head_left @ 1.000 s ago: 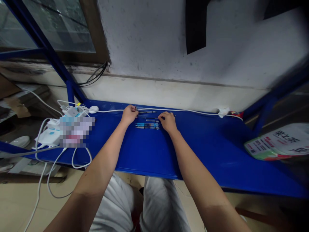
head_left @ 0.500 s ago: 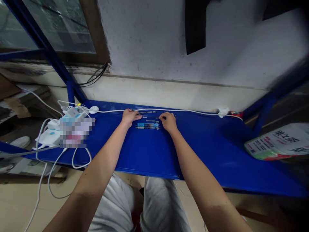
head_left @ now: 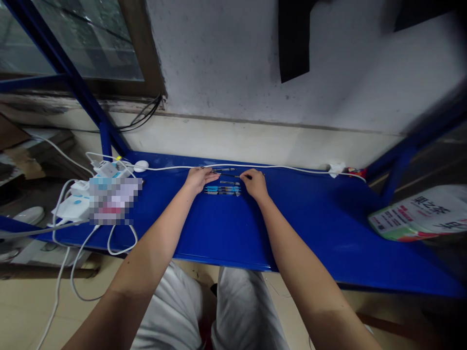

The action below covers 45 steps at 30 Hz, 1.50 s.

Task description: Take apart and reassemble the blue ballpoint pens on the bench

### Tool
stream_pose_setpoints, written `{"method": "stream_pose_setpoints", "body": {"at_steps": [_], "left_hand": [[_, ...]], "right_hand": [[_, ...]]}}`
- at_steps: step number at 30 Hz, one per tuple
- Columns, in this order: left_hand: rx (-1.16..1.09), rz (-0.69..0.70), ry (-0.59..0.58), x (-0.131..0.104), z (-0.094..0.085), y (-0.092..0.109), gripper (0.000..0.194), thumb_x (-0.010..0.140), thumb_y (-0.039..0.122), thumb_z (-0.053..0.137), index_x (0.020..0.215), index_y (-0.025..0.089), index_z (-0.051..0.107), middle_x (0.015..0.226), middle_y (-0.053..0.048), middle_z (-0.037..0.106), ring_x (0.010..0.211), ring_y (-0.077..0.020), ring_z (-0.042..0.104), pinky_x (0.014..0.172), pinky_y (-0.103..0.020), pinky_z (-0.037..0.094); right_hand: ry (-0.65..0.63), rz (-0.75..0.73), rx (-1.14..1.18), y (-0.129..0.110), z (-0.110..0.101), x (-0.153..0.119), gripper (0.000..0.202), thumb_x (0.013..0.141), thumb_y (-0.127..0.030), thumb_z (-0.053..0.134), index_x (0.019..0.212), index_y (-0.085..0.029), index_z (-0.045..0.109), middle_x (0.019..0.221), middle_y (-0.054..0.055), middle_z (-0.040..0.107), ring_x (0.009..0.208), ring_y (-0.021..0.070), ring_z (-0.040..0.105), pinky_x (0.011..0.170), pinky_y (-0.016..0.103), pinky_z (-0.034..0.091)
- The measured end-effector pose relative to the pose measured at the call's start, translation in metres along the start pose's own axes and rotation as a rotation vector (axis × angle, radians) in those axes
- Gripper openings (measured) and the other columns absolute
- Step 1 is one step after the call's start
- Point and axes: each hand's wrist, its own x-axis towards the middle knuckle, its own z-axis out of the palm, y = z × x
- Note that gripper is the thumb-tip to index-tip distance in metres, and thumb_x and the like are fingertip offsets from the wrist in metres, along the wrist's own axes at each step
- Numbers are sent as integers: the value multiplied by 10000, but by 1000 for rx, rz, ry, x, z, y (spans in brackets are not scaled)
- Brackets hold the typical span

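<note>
Over the back of the blue shelf, my left hand [head_left: 199, 180] pinches a slender dark pen part between thumb and fingers, its other fingers stretched to the right. My right hand [head_left: 254, 183], thumb and fingertips closed, grips the right end of a thin dark pen refill [head_left: 234, 176] that points at the left hand. Where the two pieces meet is too small to make out. Just below lies a clear pen piece [head_left: 229, 183], and nearer me a row of several blue-and-clear pens [head_left: 222, 189]. Another pen [head_left: 226, 169] lies behind the hands.
A white cable [head_left: 292, 166] runs along the shelf's back edge by the wall. Power strips [head_left: 75, 206] with plugs and cords crowd the left end of the blue shelf [head_left: 226, 233]. A printed plastic package [head_left: 419, 214] stands on the right.
My left hand has shifted slightly right and turned, and the gap between its pen part and the refill in my right hand has closed. The right hand has barely moved.
</note>
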Motion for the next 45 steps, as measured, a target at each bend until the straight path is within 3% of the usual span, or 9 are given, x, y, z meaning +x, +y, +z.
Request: {"method": "stream_pose_setpoints", "body": {"at_steps": [8,21,24,28,33,39,45], "left_hand": [[-26,76,-21,-1,2,2,376,850,93,813,834,210,456,755,-76,704,835,-290,810,924,-501,675],[23,159,-59,-8,11,0,402,851,118,783,846,228,396,736,-24,689,762,-251,800,860,-468,677],[24,202,11,-7,9,4,389,859,98,733,865,236,370,710,9,671,683,-219,783,801,-433,675],[51,287,228,2,-8,19,400,853,112,709,906,255,339,643,66,621,587,-165,735,674,-315,639],[158,316,355,9,-21,28,349,837,97,676,875,252,366,583,66,586,483,-159,675,522,-241,545],[206,271,317,9,-11,14,342,827,113,689,862,249,378,582,73,577,491,-168,687,542,-253,554],[173,242,302,8,-10,14,383,810,101,725,862,248,376,612,61,593,501,-177,694,559,-274,570]], "right_hand": [[-14,-40,16,-12,3,-4,178,940,-248,634,879,-270,800,1069,52,767,1048,265,647,1014,459,483],[-51,-80,9,-20,5,-6,151,923,-217,663,853,-263,788,1053,55,758,1052,269,634,1020,468,472],[-50,-86,58,-18,5,-5,82,903,-251,714,874,-259,791,1058,55,761,1059,261,645,1026,457,472],[-91,-71,64,-18,2,-4,31,861,-288,776,855,-275,804,1112,48,762,1109,270,640,1045,481,457],[-170,-49,-19,-21,1,-7,38,840,-286,803,806,-292,820,1182,40,751,1176,306,604,1047,538,424],[-171,-50,-30,-19,4,-6,76,851,-278,775,794,-291,824,1187,45,753,1154,313,587,1013,536,422],[-160,-40,-26,-19,4,-6,92,851,-263,770,780,-291,821,1175,43,753,1157,308,590,1019,532,424]]}}
